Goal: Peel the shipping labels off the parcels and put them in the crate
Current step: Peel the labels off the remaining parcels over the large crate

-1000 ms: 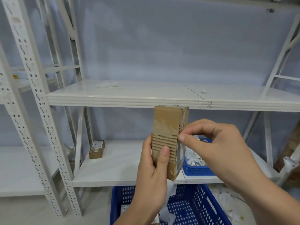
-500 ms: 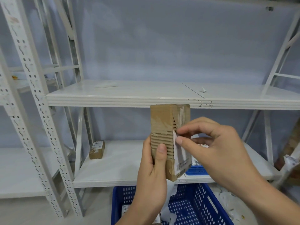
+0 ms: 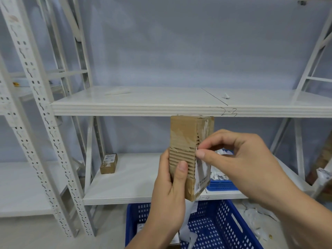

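Filling most of the view, white steel shelving rack (image 3: pixel 125 109), two shelf levels, perforated uprights at left. Blue perforated crate (image 3: pixel 221 223) at bottom of frame, below the lower shelf (image 3: pixel 129 180); a labelled parcel and white paper lie inside it, partly hidden by the left forearm.

Right hand (image 3: pixel 239 162) comes in from the right, thumb and forefinger closed together on the top edge of the shipping label (image 3: pixel 202 175), other fingers curled. Left hand (image 3: pixel 167 203) comes up from below, wrapped round the lower half of the cardboard parcel (image 3: pixel 183 133), thumb pressed on the front face, fingers behind.

Parcel held upright in the air in front of the rack and above the crate, its top level with the upper shelf's edge in this view. Front face has the outer paper torn away, bare corrugation showing. Label sits on the parcel's right side face: upper part lifted off the cardboard, lower part close against it. Torn white residue on that face above the label.

Small blue tray (image 3: pixel 221 186) on the lower shelf behind the right hand, white paper scraps in it. Small labelled box (image 3: pixel 108 163) on the same shelf, far left, well apart from the tray. White paper scrap (image 3: pixel 225 96) on the upper shelf. Handwritten mark "2-3" (image 3: pixel 229 112) on that shelf's front edge.
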